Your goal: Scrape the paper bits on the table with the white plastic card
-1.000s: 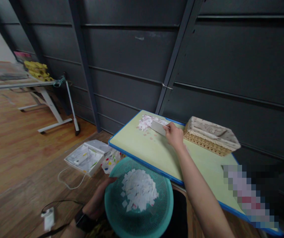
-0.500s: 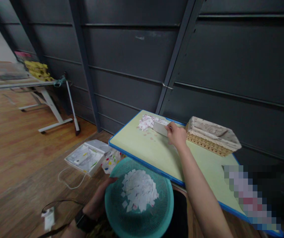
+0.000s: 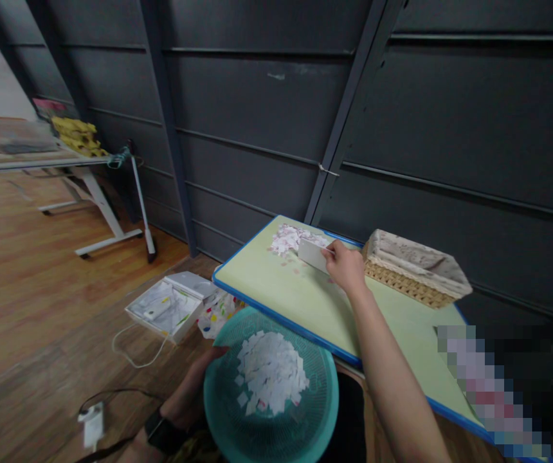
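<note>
My left hand [image 3: 198,376] grips the rim of a teal plastic colander [image 3: 317,411], its thumb over the edge and its other fingers hidden below. Inside the colander lies a heap of small white paper pieces [image 3: 272,373]. Over the table, my right hand [image 3: 345,265] is closed on one end of a flat white scraper-like plate [image 3: 312,253], held on edge. The plate's far end is beside a pile of paper scraps [image 3: 289,238] at the table's back left corner. A few pinkish scraps lie in front of that pile.
The yellow-green table [image 3: 262,283] has a blue edge. A lined wicker basket [image 3: 411,270] stands at its back right, near a dark panelled wall [image 3: 252,109]. A white open box [image 3: 165,308], cords and a white adapter [image 3: 93,424] lie on the floor at left.
Almost nothing differs. The view has shifted slightly, and both hands keep their holds on the colander and the white plate.
</note>
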`<state>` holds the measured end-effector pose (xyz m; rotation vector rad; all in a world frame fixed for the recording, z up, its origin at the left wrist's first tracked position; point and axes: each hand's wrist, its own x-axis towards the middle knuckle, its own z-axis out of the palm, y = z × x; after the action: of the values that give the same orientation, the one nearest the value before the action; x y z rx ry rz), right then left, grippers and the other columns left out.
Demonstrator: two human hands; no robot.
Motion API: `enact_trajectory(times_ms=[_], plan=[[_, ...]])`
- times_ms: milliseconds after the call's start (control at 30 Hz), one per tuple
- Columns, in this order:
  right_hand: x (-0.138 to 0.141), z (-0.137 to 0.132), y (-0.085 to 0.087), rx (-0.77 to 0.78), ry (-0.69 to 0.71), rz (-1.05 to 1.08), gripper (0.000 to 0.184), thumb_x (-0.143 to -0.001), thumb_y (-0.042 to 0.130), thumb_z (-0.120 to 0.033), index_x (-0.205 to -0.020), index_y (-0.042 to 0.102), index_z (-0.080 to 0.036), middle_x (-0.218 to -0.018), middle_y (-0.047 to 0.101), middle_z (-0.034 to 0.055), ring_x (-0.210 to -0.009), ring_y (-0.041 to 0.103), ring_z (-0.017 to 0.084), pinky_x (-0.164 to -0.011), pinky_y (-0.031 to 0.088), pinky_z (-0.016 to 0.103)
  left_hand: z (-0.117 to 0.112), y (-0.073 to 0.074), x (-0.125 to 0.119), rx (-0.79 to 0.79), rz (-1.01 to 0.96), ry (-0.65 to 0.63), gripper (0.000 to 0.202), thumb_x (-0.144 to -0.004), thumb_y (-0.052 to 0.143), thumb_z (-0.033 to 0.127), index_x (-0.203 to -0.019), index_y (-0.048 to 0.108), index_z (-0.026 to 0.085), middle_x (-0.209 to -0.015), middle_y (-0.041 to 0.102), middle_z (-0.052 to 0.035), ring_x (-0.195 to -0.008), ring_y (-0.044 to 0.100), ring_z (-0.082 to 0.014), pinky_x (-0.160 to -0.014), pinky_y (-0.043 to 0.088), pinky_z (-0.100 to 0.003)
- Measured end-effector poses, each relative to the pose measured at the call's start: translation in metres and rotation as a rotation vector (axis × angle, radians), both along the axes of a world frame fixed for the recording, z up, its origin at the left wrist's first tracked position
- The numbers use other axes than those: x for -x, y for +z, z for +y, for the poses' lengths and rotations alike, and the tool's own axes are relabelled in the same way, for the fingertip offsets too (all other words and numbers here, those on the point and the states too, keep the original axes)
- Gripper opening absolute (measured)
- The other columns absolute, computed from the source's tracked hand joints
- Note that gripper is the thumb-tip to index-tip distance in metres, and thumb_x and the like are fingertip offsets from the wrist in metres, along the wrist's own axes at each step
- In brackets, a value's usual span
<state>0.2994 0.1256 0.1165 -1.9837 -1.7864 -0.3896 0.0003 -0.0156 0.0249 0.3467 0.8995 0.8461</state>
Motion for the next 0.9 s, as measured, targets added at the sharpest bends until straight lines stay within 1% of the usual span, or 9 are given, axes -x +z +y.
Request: enact_trajectory(times_ms=[100, 200, 333, 433, 500, 567, 700, 800, 900], plan=[[-0.005, -0.003, 0.005, 0.004, -0.025, -0.021, 0.022, -0.085, 0.047, -0.032, -0.09, 0.064, -0.019, -0.075, 0.068, 0.0084, -0.067, 0.057, 0.021, -0.059, 0.029, 0.028, 0.0, 0.003, 0.0, 0.022, -0.002, -0.001, 0.015, -0.073, 0.066, 0.024, -0.083, 0.069, 0.014, -0.068, 0.076, -0.0022, -0.058, 0.068, -0.0174, -0.061, 0.053, -0.027], [-0.014, -0.005, 0.011, -0.039, -0.083, 0.007, 0.022, -0.085, 0.047, -0.033, -0.088, 0.064, -0.019, -0.076, 0.067, 0.0082, -0.067, 0.057, 0.021, -0.058, 0.028, 0.028, 0.0, 0.002, 0.0, 0.028, 0.004, -0.018, 0.017, -0.074, 0.065, 0.025, -0.085, 0.069, 0.013, -0.067, 0.076, -0.0031, -0.058, 0.068, -0.0185, -0.061, 0.052, -0.028], [-0.02, -0.003, 0.01, -0.064, -0.113, 0.034, 0.024, -0.087, 0.046, -0.035, -0.089, 0.064, -0.019, -0.075, 0.067, 0.008, -0.065, 0.056, 0.02, -0.057, 0.027, 0.028, 0.0, -0.004, 0.002, -0.001, 0.014, 0.0, 0.016, -0.074, 0.065, 0.025, -0.085, 0.07, 0.015, -0.064, 0.076, 0.0007, -0.06, 0.068, -0.0178, -0.062, 0.052, -0.027], [-0.017, 0.003, 0.004, -0.044, -0.098, 0.032, 0.025, -0.088, 0.045, -0.035, -0.092, 0.064, -0.02, -0.075, 0.067, 0.0076, -0.065, 0.055, 0.02, -0.058, 0.027, 0.027, -0.001, -0.007, 0.002, 0.007, 0.011, -0.005, 0.014, -0.074, 0.064, 0.025, -0.081, 0.071, 0.014, -0.064, 0.075, 0.0005, -0.064, 0.069, -0.0174, -0.064, 0.052, -0.025], [-0.014, 0.007, -0.002, -0.028, -0.093, 0.02, 0.026, -0.089, 0.043, -0.035, -0.094, 0.064, -0.02, -0.075, 0.066, 0.0076, -0.066, 0.056, 0.02, -0.058, 0.028, 0.027, -0.001, -0.007, 0.002, -0.004, 0.007, -0.028, 0.015, -0.075, 0.063, 0.024, -0.083, 0.071, 0.013, -0.065, 0.076, 0.0001, -0.064, 0.069, -0.0168, -0.064, 0.052, -0.025], [-0.011, 0.011, -0.007, -0.008, -0.087, 0.002, 0.028, -0.089, 0.041, -0.035, -0.096, 0.064, -0.019, -0.075, 0.066, 0.008, -0.066, 0.056, 0.02, -0.058, 0.028, 0.027, -0.001, -0.006, 0.001, -0.027, 0.007, -0.033, 0.016, -0.076, 0.063, 0.025, -0.084, 0.07, 0.014, -0.063, 0.075, 0.001, -0.061, 0.068, -0.0158, -0.062, 0.051, -0.024], [-0.008, 0.017, -0.016, 0.037, -0.051, -0.041, 0.028, -0.09, 0.04, -0.034, -0.099, 0.062, -0.019, -0.076, 0.067, 0.0084, -0.065, 0.056, 0.02, -0.058, 0.027, 0.027, 0.0, -0.004, -0.001, -0.025, 0.03, -0.021, 0.013, -0.075, 0.064, 0.028, -0.077, 0.068, 0.015, -0.057, 0.072, 0.002, -0.056, 0.065, -0.0154, -0.057, 0.05, -0.024], [-0.01, 0.016, -0.016, 0.057, 0.008, -0.055, 0.025, -0.089, 0.041, -0.032, -0.097, 0.062, -0.02, -0.075, 0.067, 0.0074, -0.065, 0.056, 0.02, -0.057, 0.026, 0.027, 0.002, -0.006, -0.002, 0.004, 0.043, -0.047, 0.014, -0.074, 0.065, 0.029, -0.075, 0.066, 0.015, -0.06, 0.073, 0.0005, -0.055, 0.066, -0.017, -0.058, 0.05, -0.027], [-0.017, 0.011, -0.008, 0.059, 0.078, -0.015, 0.022, -0.086, 0.045, -0.032, -0.091, 0.062, -0.02, -0.072, 0.066, 0.0056, -0.065, 0.055, 0.018, -0.056, 0.026, 0.026, 0.001, -0.006, -0.002, 0.013, 0.048, -0.051, 0.016, -0.076, 0.063, 0.03, -0.072, 0.066, 0.015, -0.061, 0.074, -0.0008, -0.055, 0.066, -0.0172, -0.059, 0.051, -0.028]])
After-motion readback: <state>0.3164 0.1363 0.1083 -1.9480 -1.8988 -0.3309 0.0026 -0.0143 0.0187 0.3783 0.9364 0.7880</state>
